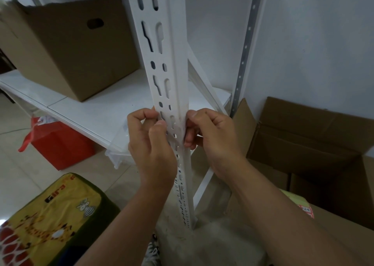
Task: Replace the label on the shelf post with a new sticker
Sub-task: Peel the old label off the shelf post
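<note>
A white slotted shelf post (174, 63) runs down the middle of the view. My left hand (150, 146) has its fingers curled against the post's left edge, thumb lying on the slotted face. My right hand (210, 136) has its fingertips curled on the post's right corner. A pale, nearly white strip, seemingly a sticker (181, 127), lies on the post between the two hands; it is hard to tell from the post's paint. Whether either hand pinches the sticker's edge is not plain.
A closed cardboard box (70, 49) stands on the white shelf board (95, 108) at left. Below are a red bag (58, 142), a clear plastic bin (119, 150) and a yellow giraffe-print cushion (50, 223). Open cardboard boxes (315, 144) sit at right by the wall.
</note>
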Motion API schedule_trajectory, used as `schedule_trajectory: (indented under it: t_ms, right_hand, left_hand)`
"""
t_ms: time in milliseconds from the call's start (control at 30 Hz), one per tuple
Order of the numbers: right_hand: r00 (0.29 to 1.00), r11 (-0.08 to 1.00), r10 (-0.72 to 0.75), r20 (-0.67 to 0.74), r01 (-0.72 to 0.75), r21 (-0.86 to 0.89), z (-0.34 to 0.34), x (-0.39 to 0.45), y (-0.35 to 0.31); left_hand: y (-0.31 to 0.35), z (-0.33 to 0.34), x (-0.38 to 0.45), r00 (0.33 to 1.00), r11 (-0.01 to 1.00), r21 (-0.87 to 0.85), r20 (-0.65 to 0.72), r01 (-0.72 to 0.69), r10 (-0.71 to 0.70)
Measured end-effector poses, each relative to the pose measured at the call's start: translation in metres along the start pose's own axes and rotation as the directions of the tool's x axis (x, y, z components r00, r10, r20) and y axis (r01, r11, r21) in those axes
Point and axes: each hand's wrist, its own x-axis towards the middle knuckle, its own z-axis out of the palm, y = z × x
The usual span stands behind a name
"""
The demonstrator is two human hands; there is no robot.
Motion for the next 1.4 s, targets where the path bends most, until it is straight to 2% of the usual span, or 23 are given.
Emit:
schedule_trajectory:
  t_ms: [233, 567, 733, 933, 1400]
  right_hand:
    - [0.998, 0.994, 0.042, 0.047, -0.046, 0.097, -0.0031, 0.0010, 0.0028]
    - [0.997, 0.991, 0.056, 0.054, -0.062, 0.119, -0.0043, 0.0032, 0.0042]
    - [0.995, 0.993, 0.089, 0.036, -0.091, 0.071, -0.0020, 0.0070, 0.0001]
    - [0.998, 0.996, 0.063, 0.027, -0.064, 0.058, -0.0024, 0.0072, 0.0030]
    - [0.985, 0.966, 0.142, 0.093, -0.159, 0.205, -0.0060, 0.0064, 0.0040]
  left_hand:
    - [-0.0010, -0.0004, -0.0002, 1.000, 1.000, -0.010, 0.010, 0.004, -0.004]
    - [0.0009, 0.0001, -0.0010, 1.000, 1.000, -0.002, 0.005, 0.009, -0.009]
    - [0.0013, -0.0004, -0.0005, 1.000, 0.999, -0.032, 0.015, 0.016, -0.015]
    - [0.0007, 0.0000, -0.0009, 1.000, 1.000, -0.020, 0.004, 0.010, -0.010]
    - [0.0022, 0.0004, -0.0013, 1.000, 1.000, -0.010, 0.000, 0.003, -0.003]
